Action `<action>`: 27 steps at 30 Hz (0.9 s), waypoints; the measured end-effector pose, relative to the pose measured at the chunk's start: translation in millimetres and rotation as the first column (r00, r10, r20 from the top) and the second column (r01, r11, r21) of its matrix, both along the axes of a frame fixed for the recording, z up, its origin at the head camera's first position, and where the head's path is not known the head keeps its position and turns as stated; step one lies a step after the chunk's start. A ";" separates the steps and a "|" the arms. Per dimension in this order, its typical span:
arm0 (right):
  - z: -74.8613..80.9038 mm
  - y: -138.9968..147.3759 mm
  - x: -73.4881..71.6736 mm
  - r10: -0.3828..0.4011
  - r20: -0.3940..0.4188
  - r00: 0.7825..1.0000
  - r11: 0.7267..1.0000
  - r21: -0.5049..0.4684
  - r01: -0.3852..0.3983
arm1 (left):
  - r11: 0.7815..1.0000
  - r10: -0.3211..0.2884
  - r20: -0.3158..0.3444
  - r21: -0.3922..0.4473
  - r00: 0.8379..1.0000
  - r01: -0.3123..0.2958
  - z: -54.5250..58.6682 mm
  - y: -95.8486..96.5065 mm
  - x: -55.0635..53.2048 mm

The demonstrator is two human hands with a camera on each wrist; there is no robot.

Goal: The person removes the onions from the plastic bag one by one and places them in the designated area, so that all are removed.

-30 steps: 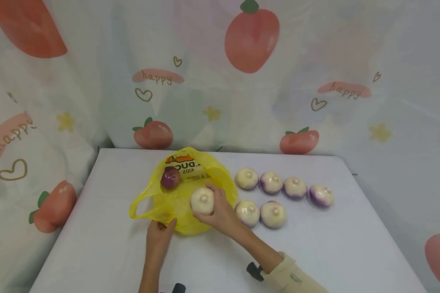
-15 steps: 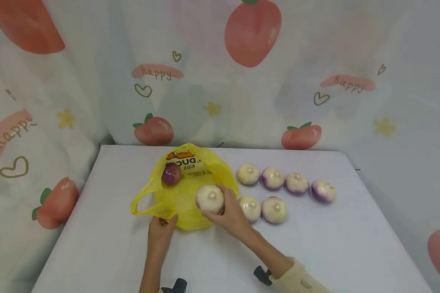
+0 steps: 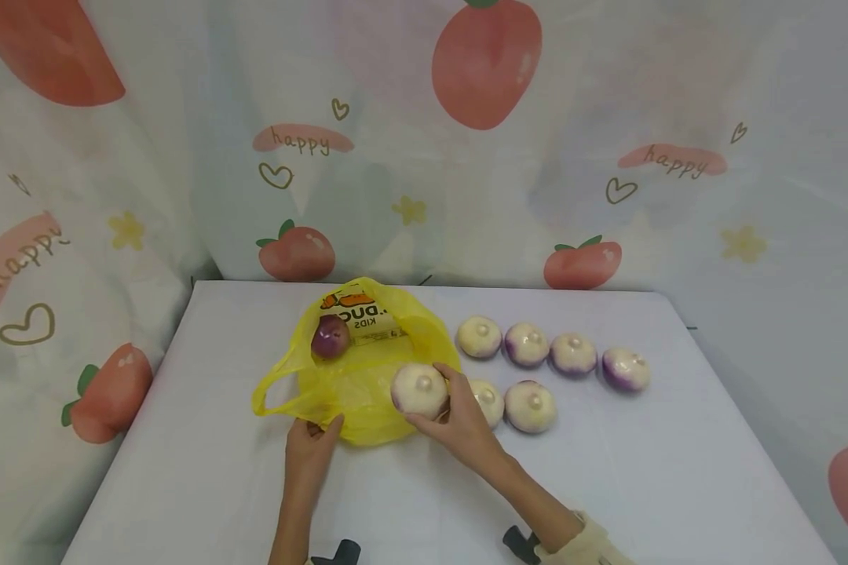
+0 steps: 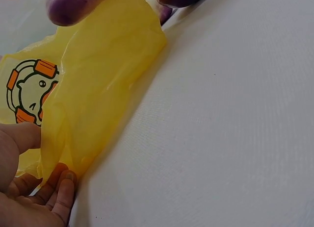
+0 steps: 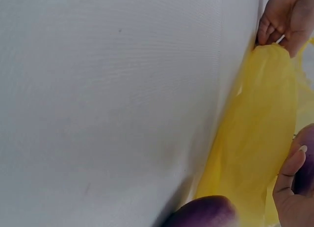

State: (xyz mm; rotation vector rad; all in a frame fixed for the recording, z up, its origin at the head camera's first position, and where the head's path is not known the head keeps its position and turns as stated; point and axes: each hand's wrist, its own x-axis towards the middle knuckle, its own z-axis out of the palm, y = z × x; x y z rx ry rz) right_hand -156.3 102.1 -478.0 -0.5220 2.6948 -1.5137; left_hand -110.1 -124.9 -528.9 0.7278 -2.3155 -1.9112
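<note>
My left hand (image 3: 311, 453) pinches the near rim of a yellow plastic bag (image 3: 325, 392), whose mouth lies open towards me. In the left wrist view, thumb and fingers (image 4: 66, 195) stand either side of the film. My right hand (image 3: 465, 420) holds a round purple-and-white onion (image 3: 418, 390) by its right side, white knobbed end facing up, over the bag's near right edge. The right wrist view shows the thumb (image 5: 293, 163) against its purple skin. Inside the bag, to the left, lies a mostly purple onion (image 3: 330, 337).
Right of the bag, several similar onions form a back row (image 3: 526, 345). Two more sit in front, one whole onion (image 3: 531, 407) and one partly hidden behind my right hand (image 3: 487, 402). The white table (image 3: 650, 471) meets a fruit-printed curtain (image 3: 424, 141) at the back.
My right hand has moved right with the onion, from over the bag's opening towards its right edge. My left hand keeps its grip on the rim. The view has tilted slightly.
</note>
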 end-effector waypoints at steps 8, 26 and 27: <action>4.0 11.4 1.5 -0.046 -0.053 0.998 0.999 0.006 0.047 | 1.000 0.005 0.007 -0.007 1.000 -0.004 -2.9 0.4 -0.6; 7.4 42.7 5.5 -0.088 -0.018 0.996 0.996 -0.027 0.088 | 1.000 0.006 0.016 -0.001 1.000 -0.006 -8.2 -1.9 -1.0; 7.2 43.8 5.6 -0.090 -0.022 0.996 0.996 -0.029 0.089 | 1.000 0.005 0.016 0.003 1.000 -0.005 -7.8 -1.8 -0.9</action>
